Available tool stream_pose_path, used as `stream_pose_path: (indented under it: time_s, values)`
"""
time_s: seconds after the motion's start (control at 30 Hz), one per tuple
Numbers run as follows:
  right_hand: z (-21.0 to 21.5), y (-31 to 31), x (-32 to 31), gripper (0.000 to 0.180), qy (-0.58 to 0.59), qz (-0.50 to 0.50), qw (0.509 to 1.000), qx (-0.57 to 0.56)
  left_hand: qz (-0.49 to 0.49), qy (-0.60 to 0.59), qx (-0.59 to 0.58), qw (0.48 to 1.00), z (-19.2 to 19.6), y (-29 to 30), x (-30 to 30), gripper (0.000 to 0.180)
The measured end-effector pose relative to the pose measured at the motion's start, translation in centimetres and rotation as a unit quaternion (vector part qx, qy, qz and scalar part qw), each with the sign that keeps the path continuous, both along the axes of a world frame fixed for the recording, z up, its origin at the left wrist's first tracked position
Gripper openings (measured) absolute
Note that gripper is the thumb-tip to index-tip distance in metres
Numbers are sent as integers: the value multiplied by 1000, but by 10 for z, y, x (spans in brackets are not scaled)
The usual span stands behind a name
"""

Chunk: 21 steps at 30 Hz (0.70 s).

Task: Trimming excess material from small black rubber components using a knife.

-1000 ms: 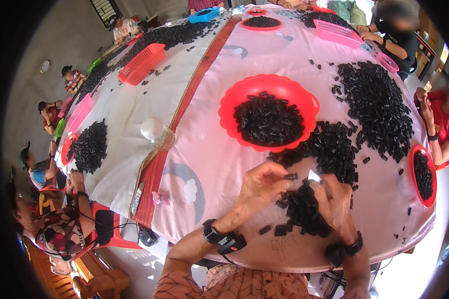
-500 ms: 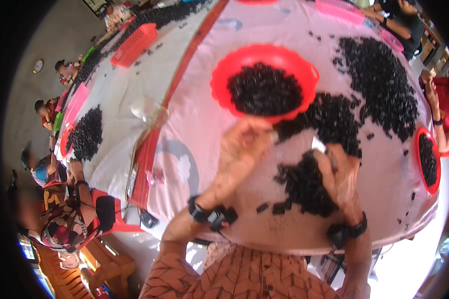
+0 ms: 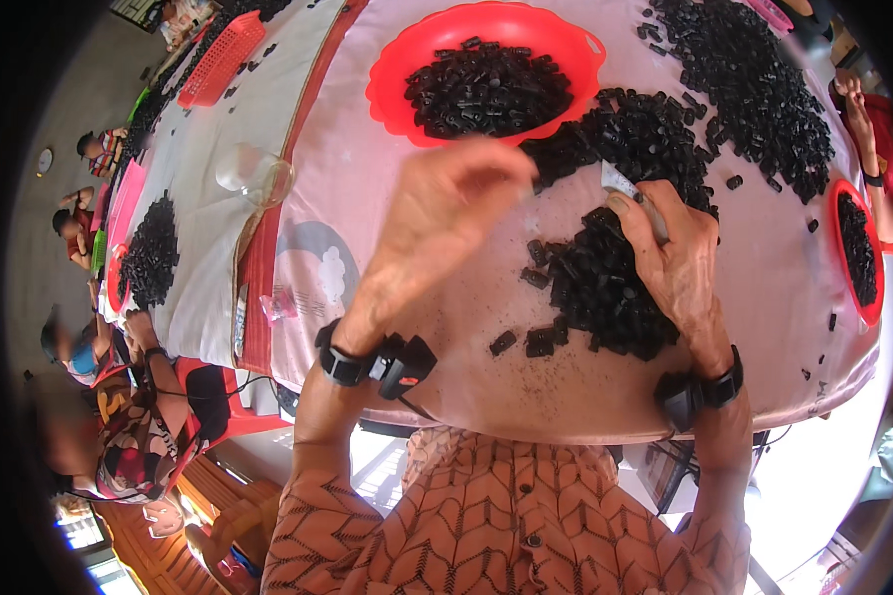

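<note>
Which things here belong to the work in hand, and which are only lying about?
In use: left hand; right hand with a small blade; black pieces; red bowl.
Lying about: clear glass; red basket.

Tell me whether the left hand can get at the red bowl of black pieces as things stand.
Probably yes. The left hand hangs raised just short of the red bowl, with only bare pink cloth between them; the right hand rests aside on the black pile.
</note>
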State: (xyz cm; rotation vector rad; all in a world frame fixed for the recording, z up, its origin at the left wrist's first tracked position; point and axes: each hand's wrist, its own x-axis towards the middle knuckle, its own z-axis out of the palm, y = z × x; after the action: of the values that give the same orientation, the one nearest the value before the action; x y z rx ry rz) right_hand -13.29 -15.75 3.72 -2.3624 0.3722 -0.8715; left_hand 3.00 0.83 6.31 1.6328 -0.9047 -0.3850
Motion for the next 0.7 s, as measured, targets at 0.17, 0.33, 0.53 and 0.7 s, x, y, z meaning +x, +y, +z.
stream_pose_path:
  time_s: [0.17, 0.33, 0.53, 0.7]
  values:
    - [-6, -1, 0, 19, 15, 4, 1000, -20, -148, -212, 146, 955, -38, 2, -15, 23]
    - [-6, -2, 5, 20, -2, 7, 999, -32, -142, -296, 72, 942, -51, 4, -17, 23]
    - [-1, -1, 3, 23, 0, 15, 999, -47, -141, -206, 135, 959, -44, 11, -25, 23]
    - [3, 2, 0, 25, -15, 24, 998, -49, -141, -193, 134, 962, -31, 18, -33, 25]
